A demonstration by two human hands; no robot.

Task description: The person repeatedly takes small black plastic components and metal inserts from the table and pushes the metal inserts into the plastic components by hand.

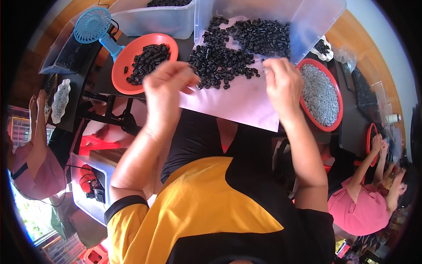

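Observation:
My left hand (169, 83) is over the left edge of a pile of small black tube-shaped plastic pieces (220, 61). Its fingers are bent and smeared by motion, so whether they hold anything is unclear. To the right of the pile, my right hand (283, 83) is raised with thumb and forefinger pinched. A small dark piece shows at those fingertips, too small to name. The black pieces lie on a pale pink sheet (237, 103) that runs into a clear plastic bin (307, 22) lying on its side.
A red bowl (118, 75) of black pieces is on the left, beside a blue fan (92, 25). On the right is a red bowl (338, 105) of silvery screw-like pieces. Another clear bin (154, 22) stands behind. People in pink (360, 204) work at both sides.

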